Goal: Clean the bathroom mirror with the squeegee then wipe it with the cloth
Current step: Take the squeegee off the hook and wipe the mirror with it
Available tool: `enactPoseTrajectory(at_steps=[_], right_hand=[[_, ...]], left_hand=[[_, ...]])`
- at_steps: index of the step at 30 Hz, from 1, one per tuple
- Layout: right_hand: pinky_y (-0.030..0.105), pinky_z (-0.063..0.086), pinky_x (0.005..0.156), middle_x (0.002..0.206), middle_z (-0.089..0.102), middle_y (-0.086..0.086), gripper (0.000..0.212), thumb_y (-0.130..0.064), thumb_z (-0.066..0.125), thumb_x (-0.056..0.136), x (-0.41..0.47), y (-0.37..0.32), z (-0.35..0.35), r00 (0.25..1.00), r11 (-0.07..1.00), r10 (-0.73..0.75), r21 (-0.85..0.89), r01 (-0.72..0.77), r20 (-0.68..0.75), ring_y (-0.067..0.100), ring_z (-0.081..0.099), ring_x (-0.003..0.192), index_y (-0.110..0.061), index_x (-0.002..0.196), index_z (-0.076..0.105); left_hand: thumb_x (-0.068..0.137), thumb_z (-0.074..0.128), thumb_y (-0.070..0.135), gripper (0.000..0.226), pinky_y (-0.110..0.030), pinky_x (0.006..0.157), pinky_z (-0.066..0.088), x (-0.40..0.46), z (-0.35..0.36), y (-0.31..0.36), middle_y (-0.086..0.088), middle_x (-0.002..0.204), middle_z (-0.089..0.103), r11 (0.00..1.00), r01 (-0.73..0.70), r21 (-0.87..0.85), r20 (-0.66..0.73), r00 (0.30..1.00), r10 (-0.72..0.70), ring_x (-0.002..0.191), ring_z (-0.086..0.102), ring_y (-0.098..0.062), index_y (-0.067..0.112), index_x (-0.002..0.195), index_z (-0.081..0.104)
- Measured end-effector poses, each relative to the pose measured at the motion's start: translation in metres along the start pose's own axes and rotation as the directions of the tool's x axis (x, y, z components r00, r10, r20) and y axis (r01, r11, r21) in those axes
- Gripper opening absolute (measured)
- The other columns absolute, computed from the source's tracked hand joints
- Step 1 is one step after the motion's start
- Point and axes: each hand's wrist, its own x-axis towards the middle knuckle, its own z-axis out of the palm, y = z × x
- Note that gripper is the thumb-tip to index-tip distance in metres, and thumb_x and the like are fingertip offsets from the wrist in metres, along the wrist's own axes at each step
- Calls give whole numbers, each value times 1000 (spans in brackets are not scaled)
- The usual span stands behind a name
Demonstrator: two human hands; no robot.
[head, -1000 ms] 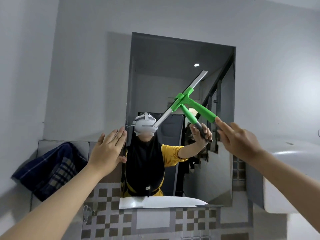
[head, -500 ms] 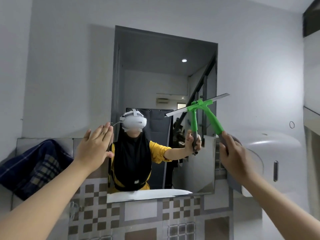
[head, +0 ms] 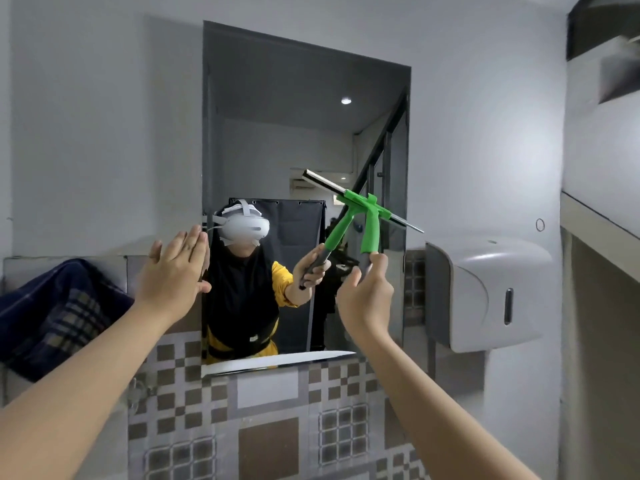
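My right hand (head: 365, 296) is clamped on the grey end of the squeegee (head: 370, 233) handle, at about four o'clock from the centre of the mirror (head: 304, 109). The green handle rises from my fingers to the blade, which lies tilted against the glass, its high end toward ten o'clock and its low end toward four o'clock, reaching past the mirror's right edge. In the glass I see the handle's twin, held by the reflected hand just left of mine.

My left hand (head: 175, 275) is spread flat, fingers apart and pointing up, holding nothing. It lies over the mirror's left edge at nine o'clock; whether the palm presses the wall I cannot tell.

The cloth (head: 52, 313), dark blue plaid, hangs bunched on the wall at nine o'clock, well left of the mirror and just beyond my left wrist. A white dispenser (head: 485, 292) is mounted at three o'clock, right of the mirror.
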Motion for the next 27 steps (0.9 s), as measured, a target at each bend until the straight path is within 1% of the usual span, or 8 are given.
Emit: enactPoseTrajectory(at_steps=[2,5,8,12,15,19,24,27], right_hand=[[24,35,45,68,54,-2,16,-13,40,97,-10,-13,11,999,998,43,54,-43,-4,15,56,60,-17,113,39],[23,34,44,67,48,-9,13,-14,38,99,-24,-29,25,998,994,65,87,-66,10,9,53,58,-25,102,31],[21,35,44,65,49,-10,11,-15,38,99,-37,-40,39,997,991,71,113,-74,34,4,51,55,-19,109,36],[29,43,49,79,63,11,26,-16,40,99,-57,-43,61,997,998,-32,50,28,75,24,61,66,-12,124,36],[36,52,57,87,64,17,33,-16,42,98,-63,-40,72,993,996,-87,13,86,79,28,63,73,-12,130,35],[30,40,54,91,63,18,35,-17,42,98,-65,-31,75,982,986,-154,-50,160,108,28,59,73,-12,132,35],[16,24,42,94,61,19,41,-18,43,99,-71,-16,80,932,927,-314,-155,342,179,12,39,52,-10,138,36],[20,26,39,85,62,20,41,-15,48,97,-64,-4,74,907,892,-373,-194,409,195,17,44,46,-5,136,42]], left_hand=[[80,66,29,82,-49,112,6,-6,-2,3,-11,154,18,999,11,-49,16,1000,-10,141,15,-27,7,144,21],[77,67,41,90,-51,110,15,-15,-1,4,-8,155,16,999,-36,27,53,998,34,141,17,-27,8,145,18],[66,76,44,100,-52,108,22,-25,-2,3,-9,153,23,996,-64,67,87,995,58,138,26,-29,6,143,25],[43,88,45,115,-53,101,33,-34,-2,4,-13,146,37,990,-88,115,97,992,77,129,41,-32,2,137,37],[34,91,41,120,-54,98,38,-36,0,6,-15,143,41,991,-92,99,86,993,83,124,47,-33,0,135,39],[36,90,42,120,-54,97,38,-35,1,4,-14,144,40,992,-96,79,74,993,90,124,47,-33,0,135,38],[42,88,42,113,-51,100,36,-38,6,1,-13,143,42,994,-96,60,47,995,93,127,44,-31,2,136,40],[46,86,43,106,-50,100,37,-44,12,-2,-13,141,44,994,-93,51,38,995,91,126,46,-29,4,135,42]])
